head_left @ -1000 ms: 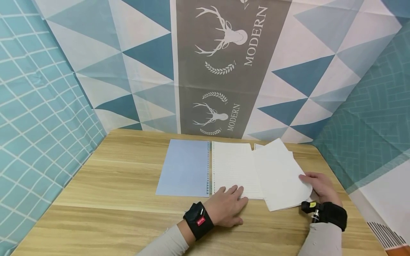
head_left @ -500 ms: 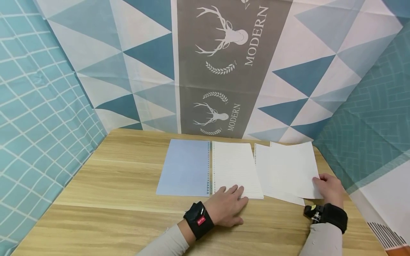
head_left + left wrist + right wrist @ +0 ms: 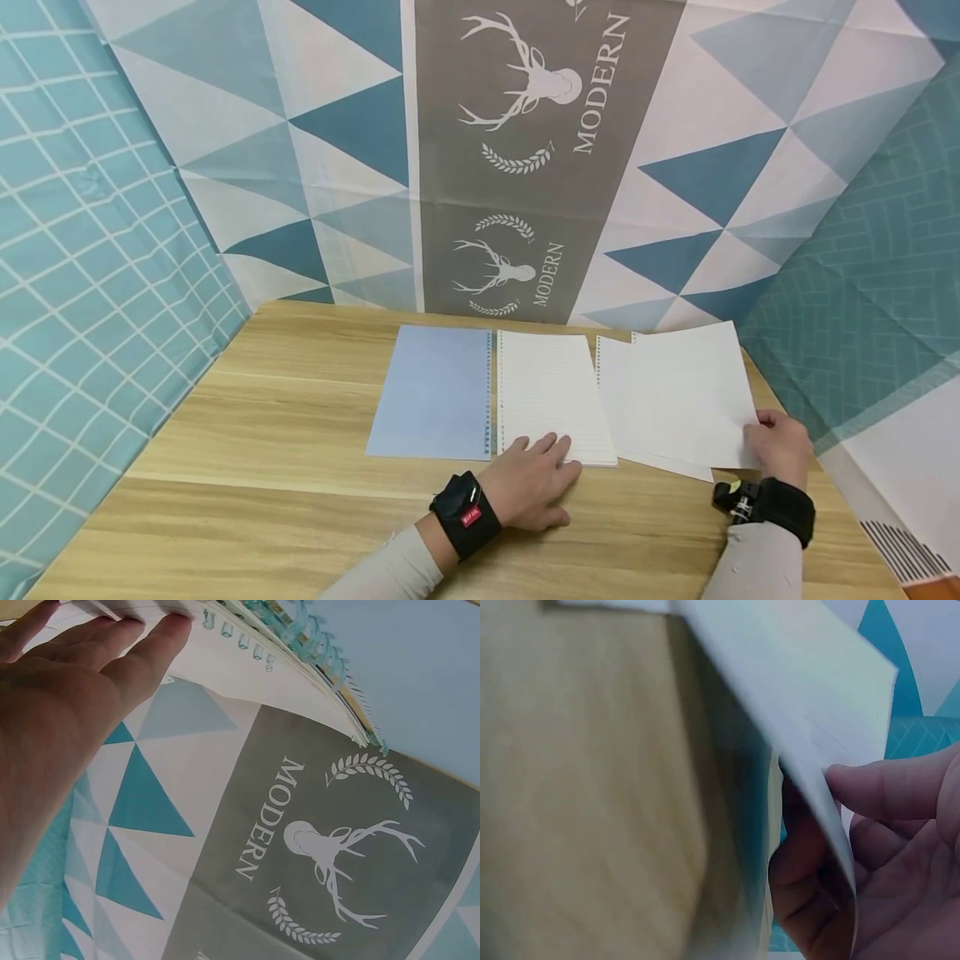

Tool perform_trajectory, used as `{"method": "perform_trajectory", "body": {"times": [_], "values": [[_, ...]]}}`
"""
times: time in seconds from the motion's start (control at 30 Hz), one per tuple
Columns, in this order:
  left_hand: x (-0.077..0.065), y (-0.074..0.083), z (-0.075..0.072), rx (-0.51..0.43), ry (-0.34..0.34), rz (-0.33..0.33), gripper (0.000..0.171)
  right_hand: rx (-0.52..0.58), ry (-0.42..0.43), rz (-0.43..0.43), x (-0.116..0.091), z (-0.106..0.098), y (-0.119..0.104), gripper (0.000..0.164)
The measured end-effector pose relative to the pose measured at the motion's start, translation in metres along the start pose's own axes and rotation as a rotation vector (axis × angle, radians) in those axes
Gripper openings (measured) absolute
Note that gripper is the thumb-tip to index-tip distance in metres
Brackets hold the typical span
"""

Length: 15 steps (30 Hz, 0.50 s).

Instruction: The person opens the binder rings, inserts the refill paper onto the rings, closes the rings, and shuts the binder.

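Note:
A ring-bound notebook lies spread on the wooden table. Its blue cover [image 3: 435, 396] is on the left and its white lined pages [image 3: 553, 392] on the right, with teal rings [image 3: 319, 645] along the spine. My left hand [image 3: 528, 486] rests with spread fingers on the front edge of the lined pages. At the far right, my right hand [image 3: 782, 446] pinches the right edge of a loose white sheet [image 3: 693, 392] between thumb and fingers. In the right wrist view that sheet curves up from the table. Beneath it, another punched loose sheet [image 3: 613, 392] lies partly covered.
The wooden table [image 3: 247, 433] extends left and in front of the notebook. A patterned cloth [image 3: 345, 167] with triangles and deer prints hangs behind. Checked cloth [image 3: 82, 275] stands on the left and teal cloth [image 3: 847, 283] on the right.
My right hand has carried the loose sheet rightward, off the lined pages, and onto the other loose sheet. It has shifted slightly further right since. The left hand has stayed in place.

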<state>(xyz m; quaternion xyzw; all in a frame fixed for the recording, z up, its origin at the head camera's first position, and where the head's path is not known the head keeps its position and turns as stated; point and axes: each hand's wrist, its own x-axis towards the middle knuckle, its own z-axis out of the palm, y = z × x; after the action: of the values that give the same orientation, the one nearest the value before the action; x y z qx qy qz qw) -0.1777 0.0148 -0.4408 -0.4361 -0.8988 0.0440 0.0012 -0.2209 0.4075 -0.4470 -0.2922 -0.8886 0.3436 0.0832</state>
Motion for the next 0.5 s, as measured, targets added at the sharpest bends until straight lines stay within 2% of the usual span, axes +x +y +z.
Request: {"method": "perform_trajectory", "body": {"times": [0.3,0.5], "values": [[-0.0008,-0.0012,-0.0033,-0.029,-0.022,-0.029,0.055,-0.052,0.071,-0.053,-0.0041,-0.0046,0.0046,0.040],[0.0002,-0.0032,-0.0056,-0.065,-0.045,-0.060,0.051,-0.093,0.096,-0.044,-0.0065,-0.0077,0.0026,0.041]]}}
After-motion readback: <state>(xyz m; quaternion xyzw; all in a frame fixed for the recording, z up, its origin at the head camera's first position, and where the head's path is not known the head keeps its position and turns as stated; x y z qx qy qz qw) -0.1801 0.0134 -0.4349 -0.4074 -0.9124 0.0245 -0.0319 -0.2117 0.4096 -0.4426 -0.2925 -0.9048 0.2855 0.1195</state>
